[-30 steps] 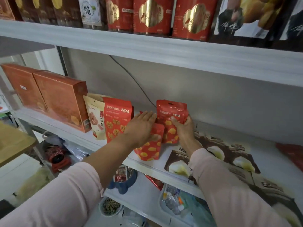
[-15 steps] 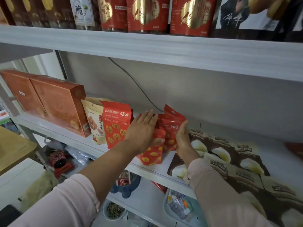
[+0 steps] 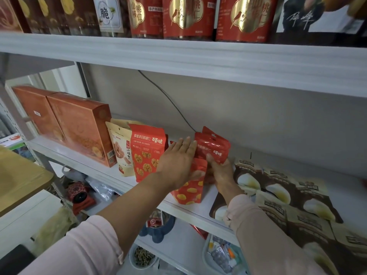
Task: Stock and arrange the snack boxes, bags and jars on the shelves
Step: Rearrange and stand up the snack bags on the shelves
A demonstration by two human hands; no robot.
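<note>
Step in hand: standing red pouches near shelf (image 3: 207, 199) front edge, mid-span. Left hand (image 3: 176, 165), fingers straight, presses front pouch (image 3: 190, 193) upright. Right hand (image 3: 220, 173) grips rear pouch (image 3: 213, 147) (tilted, base hidden). Next move, as judged: seat rear pouch squarely behind front pouch, release without toppling either.

Black cable (image 3: 168, 98) down grey wall (image 3: 258, 120); wooden tabletop (image 3: 17, 175) at left

Boxes (image 3: 79, 128) left of standing bags (image 3: 147, 153), flat bags (image 3: 294, 197) right.
</note>
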